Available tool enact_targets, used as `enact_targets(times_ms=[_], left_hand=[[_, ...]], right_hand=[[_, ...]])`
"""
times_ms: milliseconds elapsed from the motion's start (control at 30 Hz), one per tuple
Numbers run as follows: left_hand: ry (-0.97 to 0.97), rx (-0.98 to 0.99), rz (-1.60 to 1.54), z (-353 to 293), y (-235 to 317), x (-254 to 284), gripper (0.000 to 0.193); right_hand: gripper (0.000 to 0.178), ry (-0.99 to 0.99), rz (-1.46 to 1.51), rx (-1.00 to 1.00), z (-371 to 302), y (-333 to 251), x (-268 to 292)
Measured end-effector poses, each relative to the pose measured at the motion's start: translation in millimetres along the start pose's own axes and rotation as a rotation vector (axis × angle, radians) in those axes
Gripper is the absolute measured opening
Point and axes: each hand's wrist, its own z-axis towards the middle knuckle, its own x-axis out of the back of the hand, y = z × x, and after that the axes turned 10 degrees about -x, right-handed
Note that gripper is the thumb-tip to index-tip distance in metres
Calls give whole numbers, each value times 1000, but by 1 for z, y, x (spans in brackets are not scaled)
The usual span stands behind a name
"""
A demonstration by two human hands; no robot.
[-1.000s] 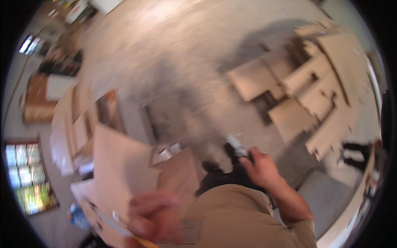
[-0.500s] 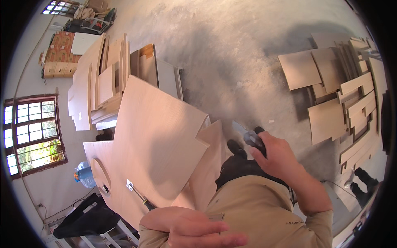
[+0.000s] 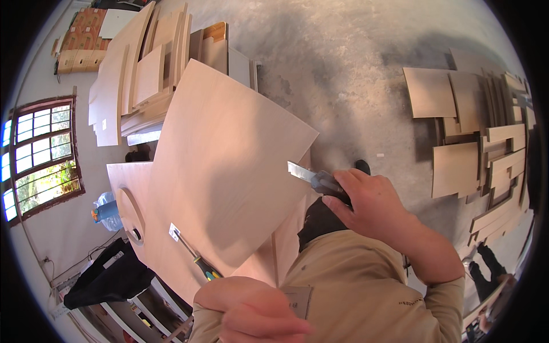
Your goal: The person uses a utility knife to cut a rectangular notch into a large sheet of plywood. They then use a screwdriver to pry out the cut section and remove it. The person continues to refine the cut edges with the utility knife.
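Observation:
My right hand [image 3: 374, 203] is closed around the dark handle of a flat-bladed hand tool [image 3: 302, 171]. Its silver blade points left, over the right edge of a large pale wood panel [image 3: 229, 154]; whether it touches the wood I cannot tell. Low in the view, in front of my tan shirt, my left hand [image 3: 266, 320] is bunched with its fingers together, somewhat blurred. What it holds, if anything, is hidden. Left of it, a screwdriver [image 3: 201, 264] with a green and yellow handle lies on the wooden surface [image 3: 163, 260] beneath the panel.
A coil of banding [image 3: 131, 208] sits at the surface's left end, near a blue bottle [image 3: 104, 211]. Stacked boards [image 3: 148, 74] stand behind. More cut boards [image 3: 454, 166] lie on the floor at right. Dark-clad legs [image 3: 489, 263] show at lower right.
My right hand has turned the tool's blade leftward and brought it to the panel's edge. The left hand's stretched fingers have drawn in. The whole view has shifted.

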Motion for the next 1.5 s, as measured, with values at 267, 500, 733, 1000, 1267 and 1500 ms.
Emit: enact_targets(times_ms=[267,500,733,1000,1267,1500], left_hand=[[-410,544,456,-36,-89,30,38],[-1095,512,366,-37,-199,42,99],[-1175,416,315,-29,-223,35,107],[-1146,389,306,-37,-225,40,104],[-1140,406,273,-38,-228,40,104],[-1077,395,248,-42,-232,38,90]], right_hand=[[30,51,-81,60,5,4,-4],[36,16,-119,31,7,6,-4],[42,34,-139,7,10,2,-5],[40,23,-128,-22,7,-9,-4],[39,59,-137,-22,8,-14,-6],[34,123,-162,-30,13,-13,-6]])
